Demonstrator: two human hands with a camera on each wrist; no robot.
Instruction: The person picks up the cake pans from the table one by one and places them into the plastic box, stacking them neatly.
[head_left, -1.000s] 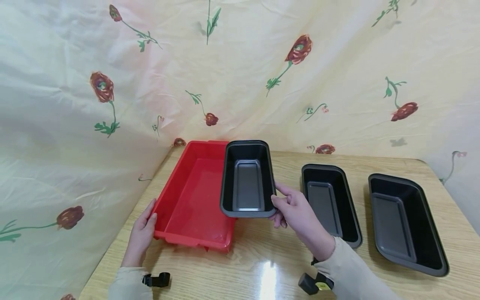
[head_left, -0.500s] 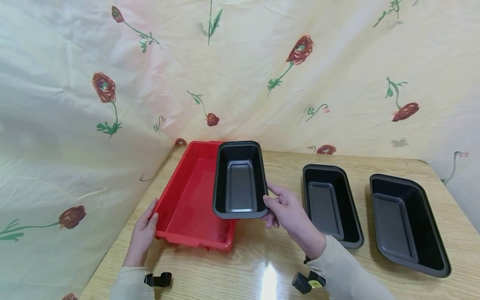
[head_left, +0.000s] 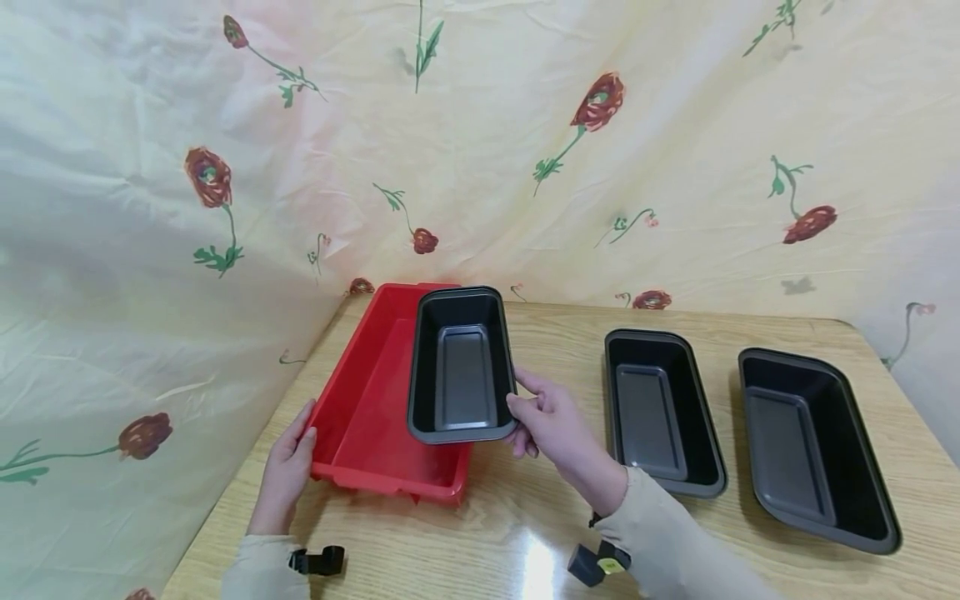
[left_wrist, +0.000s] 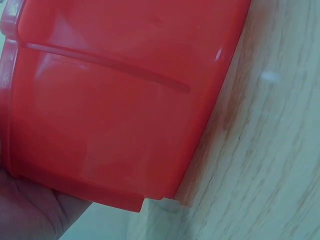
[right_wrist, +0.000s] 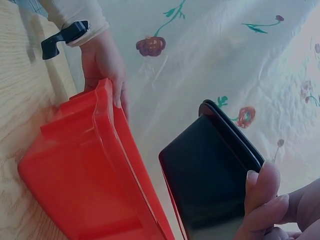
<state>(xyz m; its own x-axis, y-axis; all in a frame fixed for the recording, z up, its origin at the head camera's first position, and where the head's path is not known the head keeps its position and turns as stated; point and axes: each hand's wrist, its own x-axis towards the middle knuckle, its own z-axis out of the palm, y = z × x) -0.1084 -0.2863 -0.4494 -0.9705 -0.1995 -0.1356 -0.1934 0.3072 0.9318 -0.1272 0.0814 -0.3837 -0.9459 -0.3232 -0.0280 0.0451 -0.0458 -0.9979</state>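
My left hand [head_left: 287, 462] grips the near left corner of a red plastic tray [head_left: 369, 425], thumb over the rim. The left wrist view shows the tray's outer wall [left_wrist: 105, 120] and part of the hand low at the left. A black loaf pan [head_left: 463, 375] hangs over the tray's right part, its inside facing up and bare. My right hand [head_left: 558, 433] pinches this pan by its near right corner. In the right wrist view the loaf pan [right_wrist: 205, 175] is tilted and held above the tray's rim, and part of the tray is hidden behind it.
Two more black loaf pans stand on the wooden table [head_left: 555, 350] to the right: a nearer one [head_left: 652, 417] and one farther right [head_left: 795, 450]. A flowered cloth [head_left: 480, 150] hangs behind and to the left of the table.
The loaf pan in my right hand has moved left and slightly down, farther over the red tray. My left hand and the tray stay nearly still.
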